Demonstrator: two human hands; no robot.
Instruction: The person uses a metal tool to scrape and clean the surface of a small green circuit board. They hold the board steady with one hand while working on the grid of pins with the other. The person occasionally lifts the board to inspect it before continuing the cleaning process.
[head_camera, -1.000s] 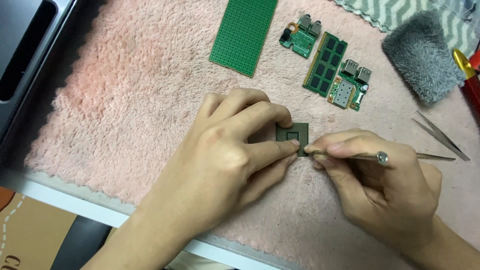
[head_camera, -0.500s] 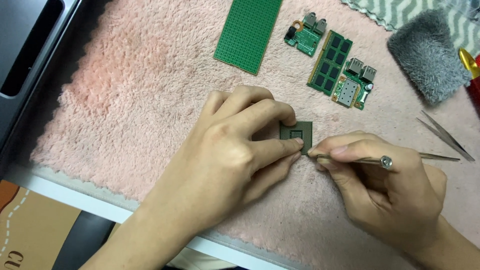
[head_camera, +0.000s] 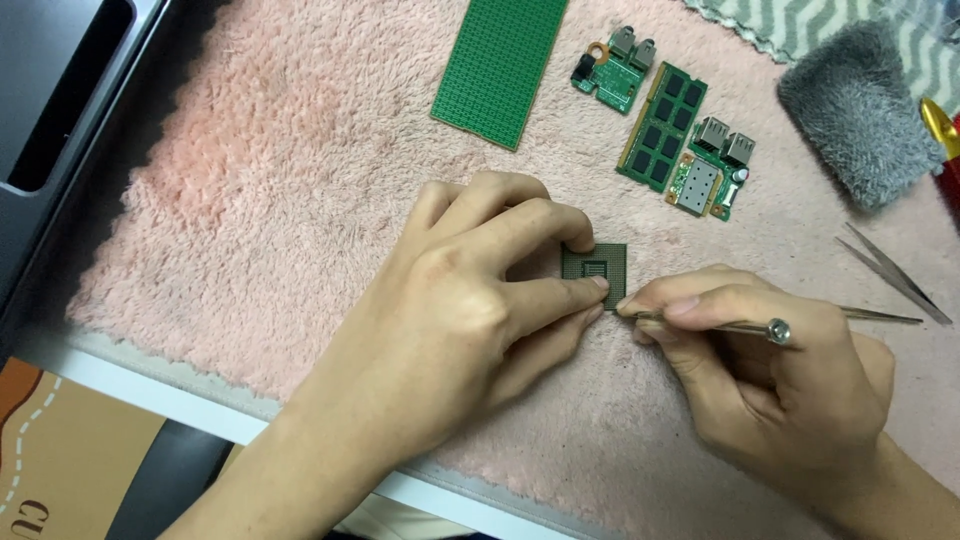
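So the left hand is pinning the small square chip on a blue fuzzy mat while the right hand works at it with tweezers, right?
Not quite: the head view shows the mat is pink, not blue. The rest holds: the left hand pins the small square chip while the right hand works at it with tweezers.

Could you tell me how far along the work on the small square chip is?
Mid-job. The left hand steadies the chip on the pink mat; the right hand holds tweezers at its lower right edge. Four green boards and spare tweezers lie untouched.
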